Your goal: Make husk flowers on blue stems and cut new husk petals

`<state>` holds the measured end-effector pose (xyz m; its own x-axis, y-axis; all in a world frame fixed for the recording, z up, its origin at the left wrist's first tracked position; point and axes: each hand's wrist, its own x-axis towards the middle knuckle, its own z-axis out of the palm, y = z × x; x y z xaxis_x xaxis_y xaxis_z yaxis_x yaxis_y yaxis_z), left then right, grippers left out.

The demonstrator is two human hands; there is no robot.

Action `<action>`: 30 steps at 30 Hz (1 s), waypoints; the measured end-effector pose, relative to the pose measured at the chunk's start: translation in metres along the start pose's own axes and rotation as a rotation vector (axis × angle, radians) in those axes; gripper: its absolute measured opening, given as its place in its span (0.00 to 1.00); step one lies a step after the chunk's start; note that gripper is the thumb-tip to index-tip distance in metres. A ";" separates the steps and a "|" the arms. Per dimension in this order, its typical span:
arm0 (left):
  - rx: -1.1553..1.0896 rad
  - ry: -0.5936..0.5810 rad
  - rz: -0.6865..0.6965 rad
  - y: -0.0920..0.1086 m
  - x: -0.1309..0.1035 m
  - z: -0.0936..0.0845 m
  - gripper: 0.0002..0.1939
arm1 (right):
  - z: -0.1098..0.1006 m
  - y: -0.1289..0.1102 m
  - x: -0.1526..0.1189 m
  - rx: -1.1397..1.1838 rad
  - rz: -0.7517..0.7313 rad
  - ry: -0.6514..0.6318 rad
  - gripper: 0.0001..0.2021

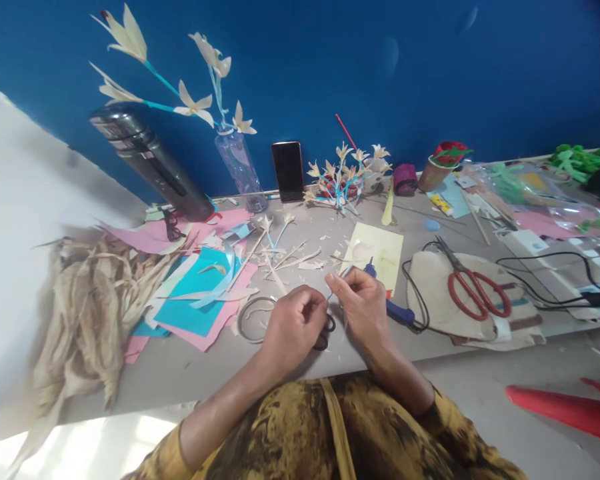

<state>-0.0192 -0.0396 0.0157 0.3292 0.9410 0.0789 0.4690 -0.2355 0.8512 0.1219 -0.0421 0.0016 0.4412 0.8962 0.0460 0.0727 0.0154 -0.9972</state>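
In front of me my right hand (365, 303) pinches a pale handmade flower (359, 253) by its thin light-blue stem. The petals point away from me over a pale yellow sheet of paper (393, 248). My left hand (296, 327) is closed in a pinch at the stem's near end; its fingertips partly hide what they grip. Black-handled scissors (322, 342) lie under and beside my left hand, mostly covered. A grey ring, perhaps a tape roll (243, 325), is to its left. Beyond my right hand rests a blue glue gun (400, 312).
Red-handled scissors (464, 293) lie on a folded cloth (425, 277) at right, near a white power strip (535, 263). Coloured paper (190, 300) and dried husks (80, 320) cover the left. A flask (155, 167), bottle (240, 167), phone (288, 172) and flower bunch (343, 183) stand behind.
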 end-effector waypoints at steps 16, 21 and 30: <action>0.039 -0.157 -0.176 -0.016 -0.016 -0.018 0.11 | -0.007 0.006 0.017 0.147 0.037 0.107 0.23; -0.337 -0.068 -0.328 -0.017 -0.019 -0.028 0.17 | -0.003 0.007 0.012 0.193 0.082 0.052 0.25; -0.595 -0.078 -0.367 -0.009 -0.012 -0.018 0.13 | 0.002 0.008 -0.003 0.124 0.068 -0.072 0.25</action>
<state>-0.0418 -0.0445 0.0165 0.3040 0.9086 -0.2864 0.0400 0.2882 0.9567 0.1192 -0.0432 -0.0066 0.3761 0.9263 -0.0213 -0.0678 0.0045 -0.9977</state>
